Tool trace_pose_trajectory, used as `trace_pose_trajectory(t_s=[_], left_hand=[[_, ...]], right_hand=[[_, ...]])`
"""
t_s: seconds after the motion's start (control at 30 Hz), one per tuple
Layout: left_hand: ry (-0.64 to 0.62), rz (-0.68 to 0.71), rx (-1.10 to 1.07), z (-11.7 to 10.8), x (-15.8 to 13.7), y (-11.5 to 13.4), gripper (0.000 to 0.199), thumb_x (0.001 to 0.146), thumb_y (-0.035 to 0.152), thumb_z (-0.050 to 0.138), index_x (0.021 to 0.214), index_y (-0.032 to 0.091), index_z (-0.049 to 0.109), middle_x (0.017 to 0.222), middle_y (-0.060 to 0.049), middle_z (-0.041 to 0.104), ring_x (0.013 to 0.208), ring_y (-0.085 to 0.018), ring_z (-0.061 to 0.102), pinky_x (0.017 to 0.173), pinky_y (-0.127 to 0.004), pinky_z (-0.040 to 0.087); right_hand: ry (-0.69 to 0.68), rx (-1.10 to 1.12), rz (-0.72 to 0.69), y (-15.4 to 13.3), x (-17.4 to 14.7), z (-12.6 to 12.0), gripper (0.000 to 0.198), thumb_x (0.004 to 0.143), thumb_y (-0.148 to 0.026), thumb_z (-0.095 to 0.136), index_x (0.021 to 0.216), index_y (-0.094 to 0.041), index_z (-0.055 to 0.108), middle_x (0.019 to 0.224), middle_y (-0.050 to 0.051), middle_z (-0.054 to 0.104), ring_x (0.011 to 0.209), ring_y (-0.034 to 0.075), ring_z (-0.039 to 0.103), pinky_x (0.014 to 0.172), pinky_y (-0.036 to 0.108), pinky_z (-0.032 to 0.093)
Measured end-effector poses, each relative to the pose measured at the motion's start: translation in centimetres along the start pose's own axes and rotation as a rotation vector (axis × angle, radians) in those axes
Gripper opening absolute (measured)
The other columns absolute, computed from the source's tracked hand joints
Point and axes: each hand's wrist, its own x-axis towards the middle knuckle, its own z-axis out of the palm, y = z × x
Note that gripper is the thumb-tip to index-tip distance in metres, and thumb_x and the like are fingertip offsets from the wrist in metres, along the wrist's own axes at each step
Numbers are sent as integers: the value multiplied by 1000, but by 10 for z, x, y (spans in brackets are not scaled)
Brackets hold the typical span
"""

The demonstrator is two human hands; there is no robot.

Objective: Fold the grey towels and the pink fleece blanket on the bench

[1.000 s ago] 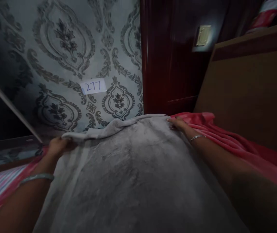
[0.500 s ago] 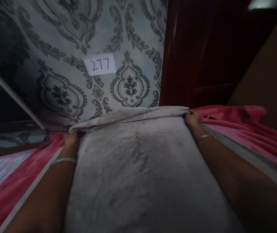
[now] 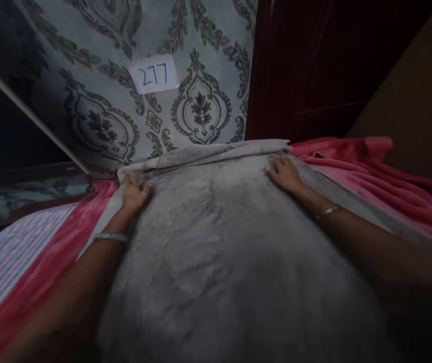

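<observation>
A grey plush blanket spreads out in front of me, its far edge folded over in a rumpled strip by the wall. My left hand lies on the blanket near the far left corner, fingers apart and a little blurred. Near the far right corner, my right hand rests on the grey cloth with its fingers spread. Neither hand grips the fabric. Red plush cloth lies bunched to the right, and more red cloth runs along the left side.
Behind the blanket stands a wall with grey patterned wallpaper and a paper marked 277. A dark red glossy panel rises at the back right. Striped cloth lies at the left.
Both hands have let go of the folded far edge of the grey blanket. They have moved inward and now lie open on its surface. The view has shifted slightly.
</observation>
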Motion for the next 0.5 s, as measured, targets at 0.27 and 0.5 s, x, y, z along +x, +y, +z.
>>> trace_pose_trajectory(t_s=[0.27, 0.5], left_hand=[[-451, 110, 288, -81, -180, -27, 60, 98, 45, 33, 154, 26, 40, 165, -10, 32, 154, -31, 23, 121, -61, 21], [-340, -118, 325, -148, -262, -61, 62, 94, 38, 36, 147, 8, 47, 154, -22, 47, 145, -32, 41, 120, -50, 31]], right_hand=[[-310, -210, -24, 49, -176, -84, 55, 98, -44, 48, 151, -31, 45, 163, 6, 37, 152, 35, 23, 121, 58, 18], [-150, -211, 151, 126, -241, -125, 45, 93, -42, 47, 135, -28, 56, 144, 16, 56, 141, 46, 40, 114, 70, 23]])
